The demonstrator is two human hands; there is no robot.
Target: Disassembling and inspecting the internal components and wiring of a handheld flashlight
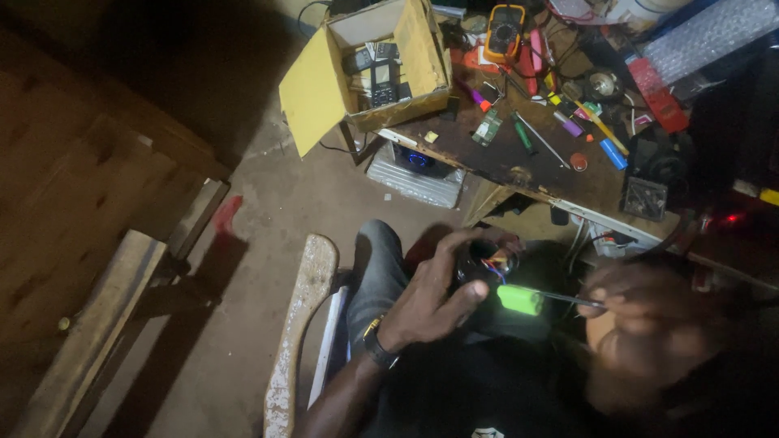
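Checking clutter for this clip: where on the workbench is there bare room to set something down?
The workbench has a bare dark strip along its front edge, between the open cardboard box and the small square part. Behind it, around the yellow multimeter and scattered tools, it is crowded. The concrete floor left of the bench lies bare.

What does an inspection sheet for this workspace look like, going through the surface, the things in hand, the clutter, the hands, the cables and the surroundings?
Surface: dark, worn workbench, crowded.
Job's things: small round dark part with coloured wires inside; screwdriver with bright green handle.
Clutter: open cardboard box holding old phones, yellow multimeter, pens, small tools.
Grippers: left hand cups the round part; right hand, blurred, is at the screwdriver's shaft end.
Cables: coloured wires in the part; dark leads on the bench.
Surroundings: concrete floor, wooden bench to one side, silver device under the workbench.
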